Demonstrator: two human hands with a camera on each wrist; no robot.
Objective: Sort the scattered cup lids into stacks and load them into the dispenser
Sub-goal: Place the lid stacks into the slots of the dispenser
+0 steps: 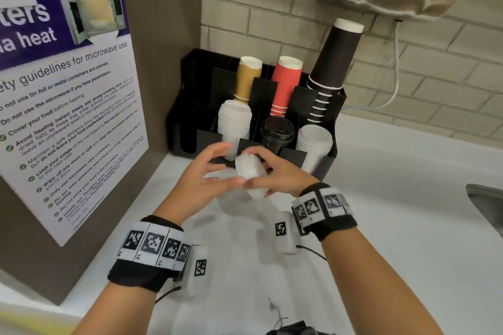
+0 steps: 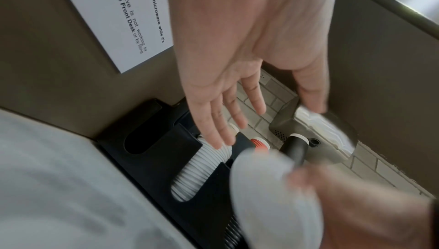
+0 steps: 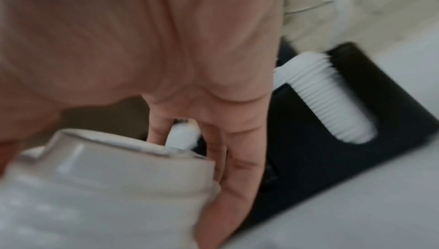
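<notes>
- White cup lids, a short nested stack, sit in the air just in front of the black dispenser, over the pale counter.
- The right hand curls round that stack from the side; the right wrist view shows fingers wrapped on its rim, though blurred.
- The left hand is spread, fingers straight, holding nothing, its thumb tip touching or nearly touching the stack's lower edge; I cannot tell which.
- Three front bays already hold lids: white lids on the left, black lids in the middle, more white on the right.
- To my eye, the step is squaring the stack before loading. Best to let the flat left palm tap the rims flush, check the size against a white bay, then lower it straight so the lids do not splay.
- Cups stand behind, close enough to knock.
</notes>
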